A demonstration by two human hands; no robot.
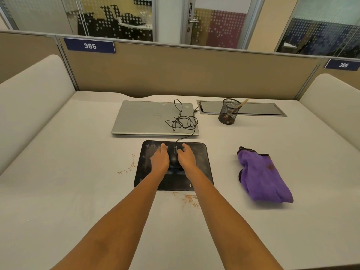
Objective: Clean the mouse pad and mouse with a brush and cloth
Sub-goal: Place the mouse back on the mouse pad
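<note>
A black mouse pad [202, 164], smeared with pale dust, lies in the middle of the desk. On it sits a black wired mouse [174, 158]. My left hand [160, 157] rests on the pad just left of the mouse, fingers spread. My right hand [186, 157] is on the other side of the mouse, fingers curled and apart; whether it touches the mouse I cannot tell. A purple cloth [263, 178] lies crumpled to the right of the pad. A brush with a wooden handle [242, 103] stands in a black mesh cup [228, 112] at the back right.
A shut silver laptop [144, 117] lies behind the pad, with the mouse's tangled cable [182, 121] on its lid. Brown crumbs [190, 199] are scattered in front of and to the left of the pad. Cubicle partitions [175, 71] wall the desk. A cable slot [259, 109] is at the back.
</note>
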